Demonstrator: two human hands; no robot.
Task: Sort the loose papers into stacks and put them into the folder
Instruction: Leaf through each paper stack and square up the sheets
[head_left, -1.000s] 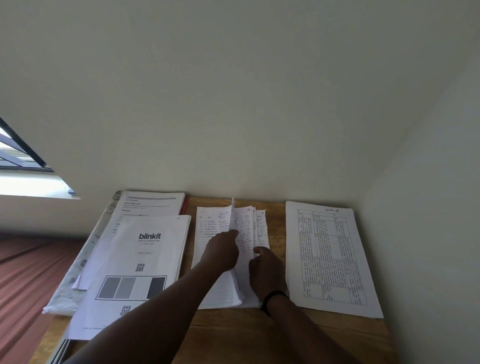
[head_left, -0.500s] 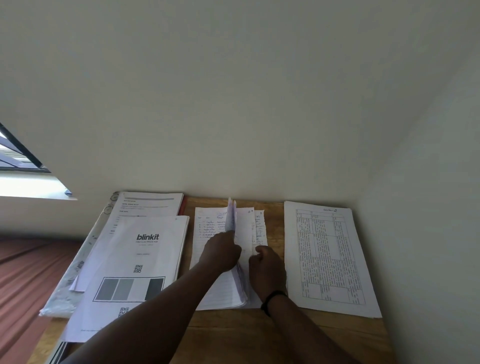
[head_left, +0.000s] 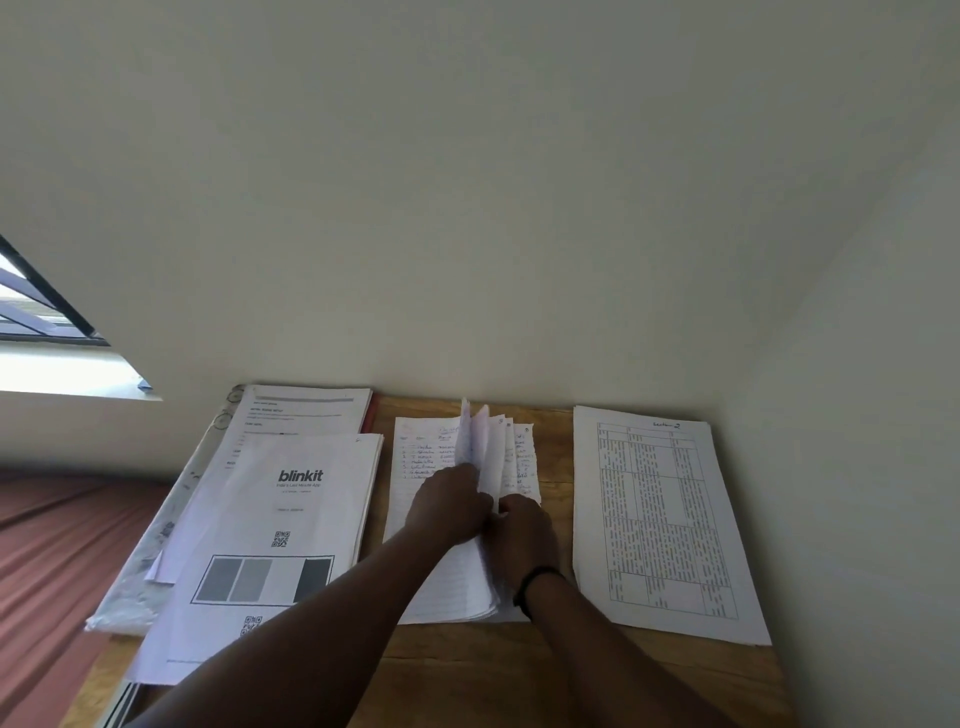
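A stack of handwritten lined papers (head_left: 415, 467) lies in the middle of the wooden table (head_left: 467, 670). Several of its sheets (head_left: 480, 441) stand lifted on edge. My left hand (head_left: 449, 506) holds these raised sheets from the left. My right hand (head_left: 524, 525), with a black band at the wrist, touches the pages on the right side of the same stack, fingers curled at the sheet edges. A printed "blinkit" stack (head_left: 280, 525) lies to the left. A sheet with printed tables (head_left: 660, 519) lies to the right.
Another printed stack (head_left: 301, 410) sits behind the blinkit stack, over a red folder edge (head_left: 370, 415) and a plastic sleeve (head_left: 156, 551). Walls close the back and right. A window (head_left: 36, 312) is at the left, reddish floor below it.
More sheets of the middle stack have been lifted and fanned upright. Both hands moved closer together at the stack's middle.
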